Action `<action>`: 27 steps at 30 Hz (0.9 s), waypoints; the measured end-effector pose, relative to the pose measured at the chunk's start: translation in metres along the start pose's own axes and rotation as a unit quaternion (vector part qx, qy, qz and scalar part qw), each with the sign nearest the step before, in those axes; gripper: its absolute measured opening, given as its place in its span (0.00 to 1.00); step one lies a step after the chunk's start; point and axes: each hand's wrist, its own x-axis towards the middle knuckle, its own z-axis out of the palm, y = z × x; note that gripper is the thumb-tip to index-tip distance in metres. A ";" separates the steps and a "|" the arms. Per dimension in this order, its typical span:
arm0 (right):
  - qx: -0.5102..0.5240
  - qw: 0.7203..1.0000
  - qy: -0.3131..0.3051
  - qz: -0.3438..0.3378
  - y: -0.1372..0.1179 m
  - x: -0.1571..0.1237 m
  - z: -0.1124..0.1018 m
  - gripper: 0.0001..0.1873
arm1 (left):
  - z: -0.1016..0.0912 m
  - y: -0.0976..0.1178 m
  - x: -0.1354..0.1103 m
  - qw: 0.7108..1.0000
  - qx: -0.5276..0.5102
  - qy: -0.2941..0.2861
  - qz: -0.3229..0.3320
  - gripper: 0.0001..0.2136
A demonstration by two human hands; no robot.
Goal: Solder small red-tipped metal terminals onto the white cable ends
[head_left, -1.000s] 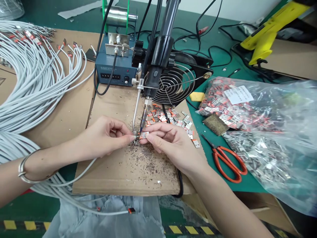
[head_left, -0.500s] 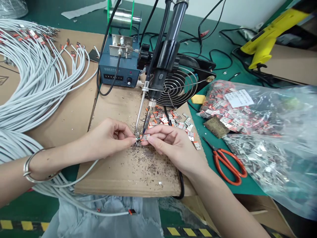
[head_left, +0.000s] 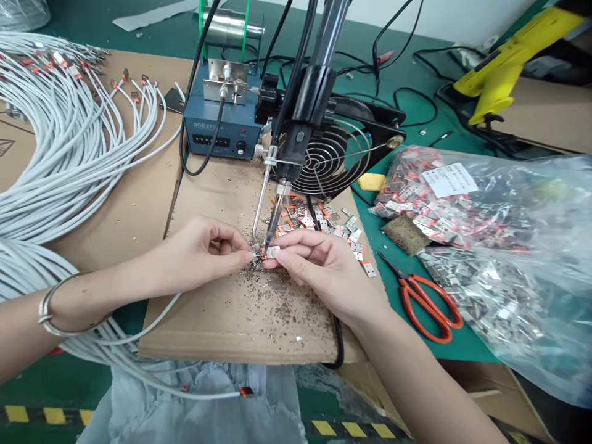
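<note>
Under the tip of a mounted soldering iron (head_left: 276, 216), my two hands meet over the cardboard. My right hand (head_left: 319, 262) pinches a small USB connector (head_left: 272, 251) with an orange insert between thumb and fingertips. My left hand (head_left: 217, 253) is closed on the end of a white cable (head_left: 161, 319), which trails from below the hand toward the lower left; the wire ends are mostly hidden by the fingertips. The bent solder feed tube (head_left: 261, 209) comes down beside the iron tip, close to the connector.
Loose connectors (head_left: 340, 231) lie behind my right hand. A bundle of white cables (head_left: 69, 154) covers the left. A blue solder feeder (head_left: 222, 126) and a fan (head_left: 324, 160) stand behind. Orange-handled scissors (head_left: 428, 305), a brown sponge (head_left: 406, 234) and plastic bags of parts (head_left: 522, 203) lie right.
Both hands stay nearly in place under the iron, still holding the cable end and connector. The view has shifted very slightly.
</note>
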 end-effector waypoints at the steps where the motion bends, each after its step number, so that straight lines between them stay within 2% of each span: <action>1: 0.001 1.000 0.000 0.001 0.000 0.000 0.000 0.10 | 0.000 0.001 0.000 1.000 -0.001 0.001 -0.001 0.11; 27: -0.019 1.000 0.008 -0.014 0.000 0.000 0.003 0.08 | 0.000 -0.001 0.001 1.000 0.002 0.007 0.000 0.10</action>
